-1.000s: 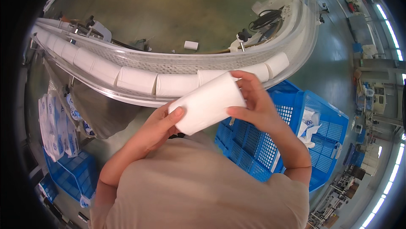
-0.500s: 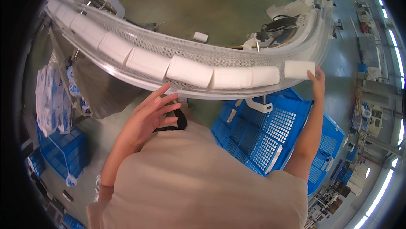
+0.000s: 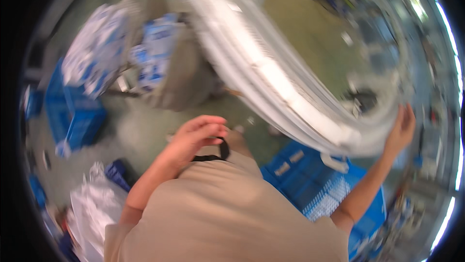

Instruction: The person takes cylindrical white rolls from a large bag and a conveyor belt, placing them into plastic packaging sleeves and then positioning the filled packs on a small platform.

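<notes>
My left hand (image 3: 201, 133) hovers in front of my waist, short of the conveyor, its fingers loosely bent and slightly apart with nothing seen in them. At the right, my right hand (image 3: 402, 126) is raised at the curved end of the white conveyor (image 3: 286, 129), beside its outer rail. Its fingers are smeared by motion, and whether a roll is in them cannot be made out. White paper rolls (image 3: 281, 85) lie in a row along the conveyor, blurred into one pale band.
Below the conveyor's right part stand blue plastic crates (image 3: 310, 179). A blue basket (image 3: 72, 116) is at the left, near white-and-blue packs (image 3: 97, 44). A grey-brown sack (image 3: 186, 73) holds more packs. White plastic bags (image 3: 94, 208) lie at the lower left.
The view has swung left, so the conveyor now runs steeply down to the right. My left hand's fingers have drawn in. The roll seen at my right hand is no longer distinct.
</notes>
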Demonstrator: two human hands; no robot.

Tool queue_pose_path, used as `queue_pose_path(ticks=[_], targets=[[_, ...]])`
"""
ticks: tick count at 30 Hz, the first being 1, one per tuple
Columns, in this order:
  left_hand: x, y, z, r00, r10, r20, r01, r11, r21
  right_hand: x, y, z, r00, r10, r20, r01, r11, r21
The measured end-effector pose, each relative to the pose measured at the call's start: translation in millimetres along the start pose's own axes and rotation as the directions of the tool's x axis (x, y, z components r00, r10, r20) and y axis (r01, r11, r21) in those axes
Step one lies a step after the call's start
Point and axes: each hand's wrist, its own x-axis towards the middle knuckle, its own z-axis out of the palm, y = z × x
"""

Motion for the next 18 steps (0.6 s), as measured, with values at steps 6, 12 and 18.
queue_pose_path(ticks=[6,12,18], targets=[[-114,44,-136,0.914,0.118,-0.387,-0.076,0.990,0.120,-78,-241,136,0.783,-0.474,0.403,0.259,0.837,0.482],[-193,22,-285,0.457,0.463,-0.759,-0.556,0.815,0.162,-167,-426,288,0.349,-0.744,0.569,0.133,0.641,0.756],[-225,9,-378,0.312,0.314,-0.897,-0.594,0.801,0.073,-222,-550,447,0.167,-0.868,0.468,0.044,0.481,0.876]])
